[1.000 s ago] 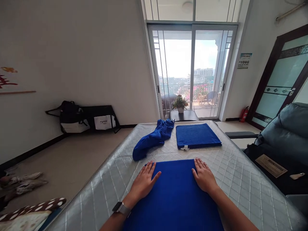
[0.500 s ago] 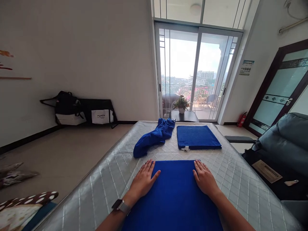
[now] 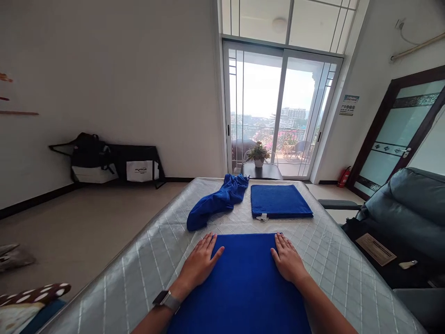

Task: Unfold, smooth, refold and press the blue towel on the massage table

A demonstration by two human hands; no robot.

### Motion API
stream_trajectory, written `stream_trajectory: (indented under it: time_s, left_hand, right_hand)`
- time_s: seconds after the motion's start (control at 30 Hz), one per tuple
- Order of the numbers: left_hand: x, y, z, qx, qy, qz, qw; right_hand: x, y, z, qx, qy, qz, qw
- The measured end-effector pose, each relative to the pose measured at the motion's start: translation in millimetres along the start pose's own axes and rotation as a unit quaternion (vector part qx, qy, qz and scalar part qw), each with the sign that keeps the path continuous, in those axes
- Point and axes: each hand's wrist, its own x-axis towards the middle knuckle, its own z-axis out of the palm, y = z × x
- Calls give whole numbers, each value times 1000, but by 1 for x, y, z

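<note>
A smooth blue cloth point(image 3: 243, 283), folded into a long flat rectangle, lies on the quilted silver mattress point(image 3: 139, 273) right in front of me. My left hand point(image 3: 200, 260) rests flat on its far left corner, fingers stretched out, a watch on the wrist. On the far right corner lies my right hand point(image 3: 288, 257), palm down with its fingers straight. Beyond them sits a neatly folded blue cloth point(image 3: 281, 200) with a white tag at its near edge. To its left is a crumpled blue cloth point(image 3: 219, 200). The near end of the front cloth runs out of view.
A dark padded armchair point(image 3: 413, 204) stands at the right, with a brown card point(image 3: 375, 249) on its seat. Past the mattress's far edge, a potted plant point(image 3: 258, 157) stands on a chair before sliding glass doors. Bags point(image 3: 88, 153) rest along the left wall.
The view has shifted slightly, so everything sits a little farther left in it. Both hands stay flat on the front cloth's far corners.
</note>
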Motion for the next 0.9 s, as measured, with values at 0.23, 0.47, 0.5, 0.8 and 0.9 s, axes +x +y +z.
stream_trajectory:
  time_s: [0.23,0.47,0.5,0.8,0.9]
  left_hand:
    - [1,69,-11,24,44,67,996]
    - [12,178,12,-56,-61,188,979]
    - [15,184,16,-64,-65,182,979]
    - [16,136,7,-46,-91,114,988]
    - [9,95,-5,-26,-98,70,992]
  right_hand:
    - [-1,0,2,12,14,-5,1000]
    - [4,9,12,-26,24,-30,999]
    - [5,10,14,-32,24,-35,999]
    - [7,8,13,-10,33,-15,999]
    - [5,7,11,-2,29,-11,1000]
